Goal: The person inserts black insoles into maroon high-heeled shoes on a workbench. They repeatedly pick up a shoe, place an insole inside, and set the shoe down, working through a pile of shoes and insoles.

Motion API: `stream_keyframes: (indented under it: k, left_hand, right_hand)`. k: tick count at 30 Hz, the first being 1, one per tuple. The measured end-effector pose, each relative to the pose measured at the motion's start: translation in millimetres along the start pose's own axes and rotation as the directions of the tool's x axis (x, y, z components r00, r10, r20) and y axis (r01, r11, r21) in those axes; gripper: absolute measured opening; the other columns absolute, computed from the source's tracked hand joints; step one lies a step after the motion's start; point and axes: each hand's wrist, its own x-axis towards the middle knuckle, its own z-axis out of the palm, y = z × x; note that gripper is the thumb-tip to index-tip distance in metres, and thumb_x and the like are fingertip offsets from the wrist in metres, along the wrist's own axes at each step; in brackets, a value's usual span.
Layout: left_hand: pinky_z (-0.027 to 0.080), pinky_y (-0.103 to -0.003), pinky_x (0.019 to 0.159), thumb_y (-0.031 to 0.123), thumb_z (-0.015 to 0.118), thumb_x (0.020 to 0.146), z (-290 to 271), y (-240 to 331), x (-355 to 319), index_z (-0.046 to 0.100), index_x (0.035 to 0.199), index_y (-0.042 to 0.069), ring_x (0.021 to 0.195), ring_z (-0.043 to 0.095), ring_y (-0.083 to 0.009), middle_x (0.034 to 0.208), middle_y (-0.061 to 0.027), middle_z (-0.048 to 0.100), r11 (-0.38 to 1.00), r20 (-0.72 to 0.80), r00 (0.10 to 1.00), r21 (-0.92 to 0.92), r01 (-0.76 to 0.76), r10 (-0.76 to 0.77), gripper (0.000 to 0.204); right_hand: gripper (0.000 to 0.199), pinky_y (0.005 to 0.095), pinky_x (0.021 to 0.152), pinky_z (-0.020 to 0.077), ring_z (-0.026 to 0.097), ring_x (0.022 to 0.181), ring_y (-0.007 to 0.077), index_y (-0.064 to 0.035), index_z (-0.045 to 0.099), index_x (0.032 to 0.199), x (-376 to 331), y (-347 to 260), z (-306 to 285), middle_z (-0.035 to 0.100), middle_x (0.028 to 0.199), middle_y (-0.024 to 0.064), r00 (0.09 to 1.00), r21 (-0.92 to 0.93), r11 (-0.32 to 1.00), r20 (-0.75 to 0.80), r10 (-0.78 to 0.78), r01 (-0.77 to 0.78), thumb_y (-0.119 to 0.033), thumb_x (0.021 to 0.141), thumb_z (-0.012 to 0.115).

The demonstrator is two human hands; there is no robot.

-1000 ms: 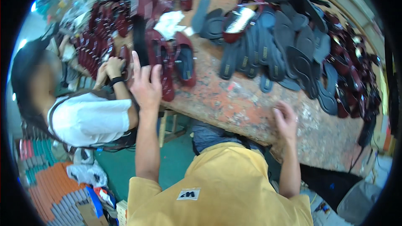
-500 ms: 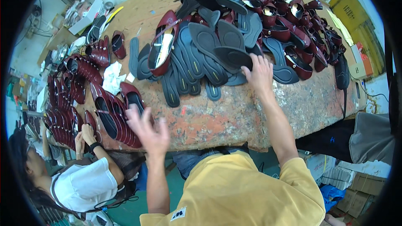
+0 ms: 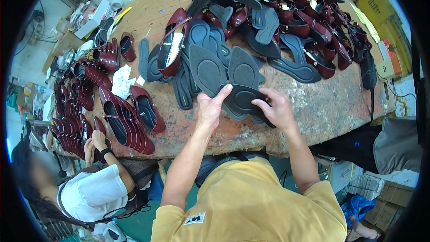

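Note:
Between my hands is a dark grey insole [image 3: 244, 100], held over the table in front of me. My left hand [image 3: 209, 109] pinches its left edge with the thumb on top. At its right end my right hand [image 3: 278, 109] grips it, thumb over the surface. More grey insoles [image 3: 207, 68] with rounded heel pads fan out just beyond, some touching or overlapping the held one. A single burgundy patent shoe [image 3: 174, 45] with a pale lining lies on the insole pile to the left.
Burgundy shoes [image 3: 309, 27] are heaped at the far right, over the worn table [image 3: 188, 135]. Rows of nested burgundy shoes [image 3: 123, 123] line the left side near white tissue [image 3: 122, 82]. At lower left a co-worker in a white shirt [image 3: 92, 195] handles a shoe. A black strap hangs at right.
My right hand has drawn insoles from the pile toward me. My left hand has moved right from beside the shoes and now grips the insole too.

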Motion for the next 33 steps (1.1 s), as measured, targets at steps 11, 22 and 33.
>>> stream_keyframes:
  k: [11,22,33]
  left_hand:
    - [0.058,-0.035,0.102,0.012,0.074,0.104,2,13,-16,0.063,0.144,0.004,0.117,0.07,-0.018,0.133,-0.0071,0.072,0.981,-0.016,1.0,-0.195,0.005,-0.009,0.042]
    - [0.059,-0.039,0.101,0.012,0.066,0.107,17,37,-34,0.066,0.135,-0.001,0.11,0.072,-0.022,0.123,-0.01,0.074,0.982,0.076,0.995,-0.175,0.07,-0.057,0.031]
    - [0.06,-0.041,0.099,0.018,0.067,0.107,44,39,-46,0.064,0.14,-0.002,0.103,0.073,-0.0246,0.114,-0.0127,0.074,0.987,0.006,0.988,0.042,-0.153,0.153,0.039]
  right_hand:
    - [0.082,0.0492,0.103,0.0494,0.059,0.122,0.0386,-0.0117,0.066,0.148,3,-45,26,0.059,0.135,0.0175,0.873,-0.276,0.857,-0.104,-0.476,0.435,-0.023,0.072,0.096]
    - [0.021,0.0305,0.069,0.0573,0.072,0.075,0.012,0.0022,0.077,0.109,-4,-44,4,0.079,0.089,0.0108,0.993,0.561,0.82,-0.097,-0.07,0.113,-0.008,0.092,0.084]
    - [0.033,0.0383,0.065,0.0544,0.066,0.067,0.0273,0.0006,0.076,0.11,-34,-54,0,0.065,0.077,0.0102,0.99,0.418,0.898,-0.044,-0.132,0.138,-0.007,0.08,0.088]
